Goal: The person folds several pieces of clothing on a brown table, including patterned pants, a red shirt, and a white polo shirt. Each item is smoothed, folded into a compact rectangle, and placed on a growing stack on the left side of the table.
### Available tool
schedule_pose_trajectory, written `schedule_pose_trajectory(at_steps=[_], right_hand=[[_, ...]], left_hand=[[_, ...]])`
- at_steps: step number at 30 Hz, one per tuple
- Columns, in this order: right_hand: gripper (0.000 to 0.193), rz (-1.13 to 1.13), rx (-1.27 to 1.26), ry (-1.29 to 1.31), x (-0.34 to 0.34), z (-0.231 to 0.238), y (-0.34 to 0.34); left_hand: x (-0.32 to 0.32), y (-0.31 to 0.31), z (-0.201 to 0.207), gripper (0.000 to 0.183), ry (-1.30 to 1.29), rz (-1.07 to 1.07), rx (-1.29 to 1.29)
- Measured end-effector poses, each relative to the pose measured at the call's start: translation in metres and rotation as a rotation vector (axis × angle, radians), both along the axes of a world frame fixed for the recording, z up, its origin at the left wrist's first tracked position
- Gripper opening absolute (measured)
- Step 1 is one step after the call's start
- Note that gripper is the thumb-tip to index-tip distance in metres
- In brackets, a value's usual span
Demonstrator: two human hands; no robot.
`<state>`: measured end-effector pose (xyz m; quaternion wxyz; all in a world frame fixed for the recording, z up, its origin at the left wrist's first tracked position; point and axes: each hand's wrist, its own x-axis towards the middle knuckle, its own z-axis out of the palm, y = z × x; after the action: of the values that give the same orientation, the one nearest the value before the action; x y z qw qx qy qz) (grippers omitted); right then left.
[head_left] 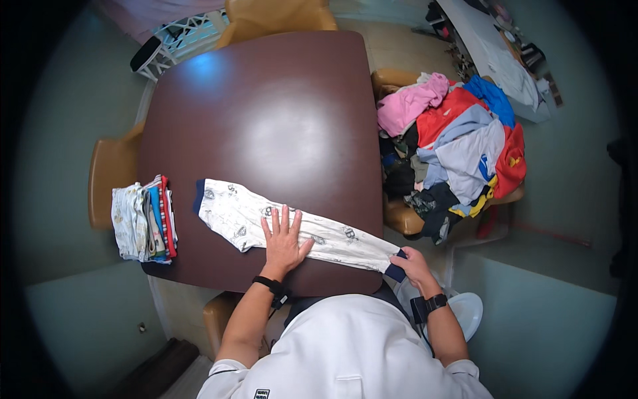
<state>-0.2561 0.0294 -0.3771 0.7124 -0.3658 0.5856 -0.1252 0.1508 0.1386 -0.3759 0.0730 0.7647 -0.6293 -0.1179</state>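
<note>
We had a pair of white printed trousers (pixel 292 229) lying flat near the front edge of the brown desk (pixel 266 113). Our left hand (pixel 284 241) lay open on them, palm down and fingers spread, pressing the cloth about midway along. Our right hand (pixel 413 265) was closed on the dark cuff (pixel 397 269) at the desk's front right corner, pinching it.

To do this step well, we judged that the left palm had to stay flat and firm as an anchor, while the right hand drew the cuff taut along the leg rather than upward, so that creases ran out without the cloth sliding. A sideways tug at the corner could have pulled the cuff off the desk.

The trousers' long axis ran on a slant across the desk: the dark-trimmed end (pixel 198 196) pointed to our left and a little away, the cuff end to our right and toward us.

A stack of folded clothes (pixel 145 219) sat at the desk's left edge, well apart from the trousers. A heap of unfolded clothes (pixel 458 143) lay on a chair (pixel 399 216) to our right.
</note>
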Motion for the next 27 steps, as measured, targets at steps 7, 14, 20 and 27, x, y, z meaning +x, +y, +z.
schedule_pose_trajectory(at_steps=[7,14,20,27], right_hand=[[0.022,-0.078,0.000,-0.044,0.001,0.049,-0.012],[0.029,-0.038,-0.060,-0.104,0.043,0.104,-0.020],[0.038,0.211,-0.175,-0.102,0.126,0.137,-0.031],[0.037,0.389,-0.231,-0.208,0.212,0.109,-0.028]], left_hand=[[-0.010,-0.002,0.020,0.093,0.075,0.025,-0.018],[-0.069,0.010,0.027,0.101,0.264,-0.390,0.037],[-0.073,0.004,0.026,0.111,0.733,-0.288,-0.071],[-0.063,0.000,0.053,0.057,1.537,0.197,-0.190]])
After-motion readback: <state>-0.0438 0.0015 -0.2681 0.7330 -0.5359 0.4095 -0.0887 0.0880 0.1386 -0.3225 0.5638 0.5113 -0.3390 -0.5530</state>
